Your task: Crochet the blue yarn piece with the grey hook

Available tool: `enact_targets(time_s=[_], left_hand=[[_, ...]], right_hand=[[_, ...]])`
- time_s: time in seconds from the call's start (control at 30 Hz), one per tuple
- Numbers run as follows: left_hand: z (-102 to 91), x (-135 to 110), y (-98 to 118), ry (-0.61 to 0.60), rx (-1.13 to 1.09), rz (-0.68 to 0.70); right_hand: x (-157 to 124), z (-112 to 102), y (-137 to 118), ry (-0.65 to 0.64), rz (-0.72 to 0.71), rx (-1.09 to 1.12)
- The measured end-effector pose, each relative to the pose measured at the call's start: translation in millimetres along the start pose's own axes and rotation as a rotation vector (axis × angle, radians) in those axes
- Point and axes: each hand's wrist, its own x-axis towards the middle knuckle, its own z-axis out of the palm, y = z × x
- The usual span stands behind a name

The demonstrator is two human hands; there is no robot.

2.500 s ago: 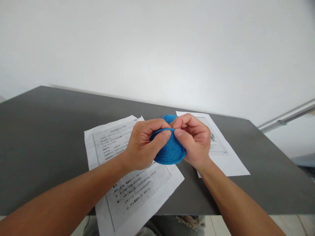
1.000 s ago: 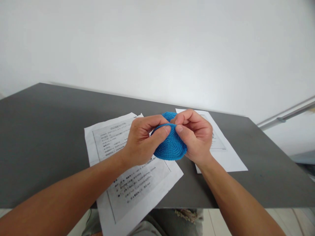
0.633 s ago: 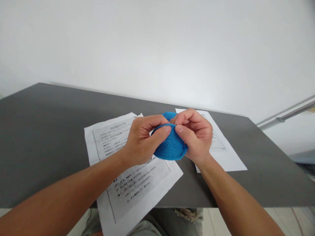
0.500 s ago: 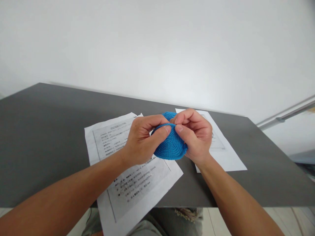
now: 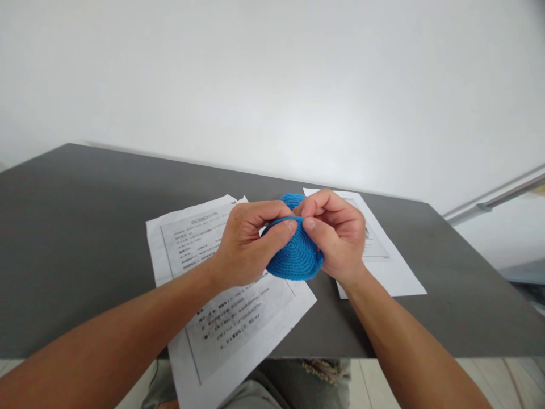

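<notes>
A blue crocheted piece (image 5: 294, 255), rounded and cup-like with rings of stitches, is held up between my two hands over the table. My left hand (image 5: 251, 244) pinches its upper edge between thumb and forefinger. Close beside it, my right hand (image 5: 338, 233) grips the same edge with thumb and fingertips, the other fingers curled in. More blue crochet (image 5: 292, 200) shows behind the fingers. Whether a small tool or a strand of yarn sits between the fingertips cannot be made out.
Under my left arm lies a printed sheet (image 5: 238, 335), overhanging the front edge of the dark grey table (image 5: 106, 244). Another printed sheet (image 5: 394, 278) lies behind my right hand. A white wall (image 5: 272, 85) rises behind the table, and a metal rail (image 5: 502, 200) stands at the right.
Both hands keep their pinch on the blue crocheted piece. My right hand has shifted very slightly left, and the piece's lower edge sits a touch lower.
</notes>
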Motion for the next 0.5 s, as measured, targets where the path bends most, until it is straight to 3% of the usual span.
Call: enact_targets(time_s=[0.5], left_hand=[[-1.1, 1.7, 1.6, 0.012, -0.003, 0.019]], right_hand=[[1.5, 2.6, -0.8, 0.022, -0.020, -0.024]])
